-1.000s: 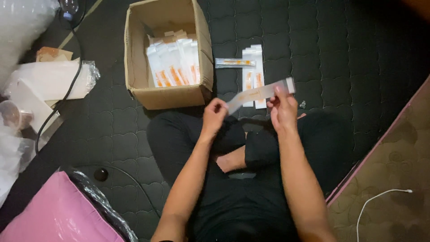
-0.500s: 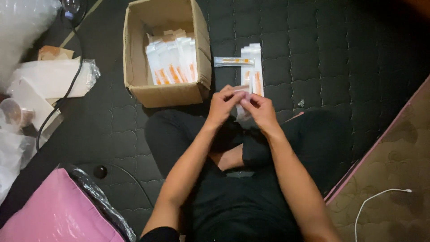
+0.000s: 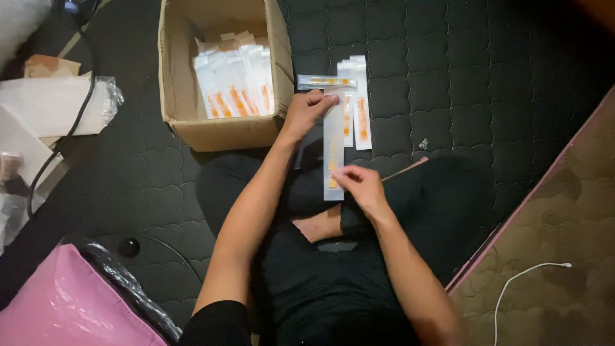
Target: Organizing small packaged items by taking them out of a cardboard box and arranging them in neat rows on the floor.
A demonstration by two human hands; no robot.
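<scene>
Packet [image 3: 334, 144], long, clear, stretched lengthwise between both hands: top end pinched by left hand [image 3: 306, 110], bottom end pinched by right hand [image 3: 360, 184], near cardboard box [image 3: 174, 77].

Left hand [image 3: 306, 110] extended, right hand [image 3: 360, 184] nearer.

The left hand [image 3: 306, 110] pinches the top end of a long clear packet [image 3: 333, 150] with orange print, and the right hand [image 3: 360, 184] grips its bottom end, holding it lengthwise over the person's crossed legs. Just beyond the left hand lie more such packets [image 3: 356, 96]; left of it stands an open cardboard box [image 3: 221, 131] packed with them.
</scene>
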